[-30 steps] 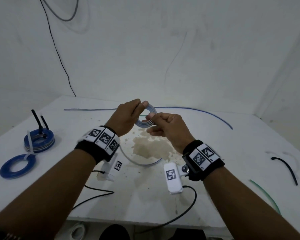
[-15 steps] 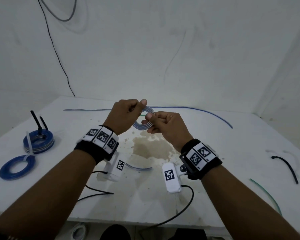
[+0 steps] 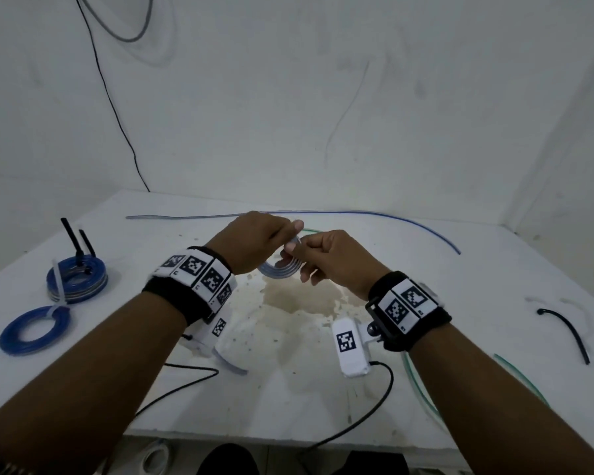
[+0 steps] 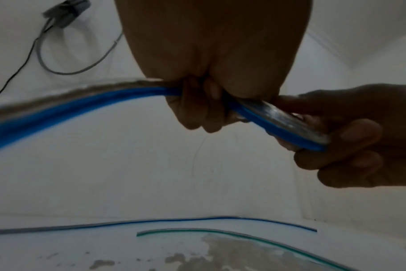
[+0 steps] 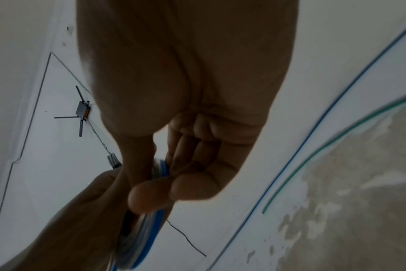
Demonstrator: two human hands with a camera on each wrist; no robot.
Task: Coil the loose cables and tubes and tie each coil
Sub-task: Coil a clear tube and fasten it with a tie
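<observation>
A small coil of blue-and-clear tube (image 3: 281,270) hangs above the table's middle, gripped from both sides. My left hand (image 3: 287,234) pinches its upper left part with thumb and fingers. My right hand (image 3: 300,264) pinches its right side. In the left wrist view the loose tail (image 4: 81,104) runs out leftward from my curled left hand (image 4: 197,111), and the coil (image 4: 280,126) sits between the fingers (image 4: 359,135) of the right hand. The tail's end (image 3: 232,366) shows below my left wrist. The right wrist view shows the coil (image 5: 148,231) edge-on under my right hand (image 5: 174,185).
Two tied blue coils (image 3: 78,279) (image 3: 35,329) lie at the table's left. A long blue tube (image 3: 357,213) runs along the back. A green tube (image 3: 422,389) curves under my right forearm. A black cable tie (image 3: 566,329) lies at the right. The table's front edge (image 3: 254,437) is near.
The loose tail on the table has grown shorter and slid left under my left wrist as more tube wound onto the coil. Both hands stay together on it.
</observation>
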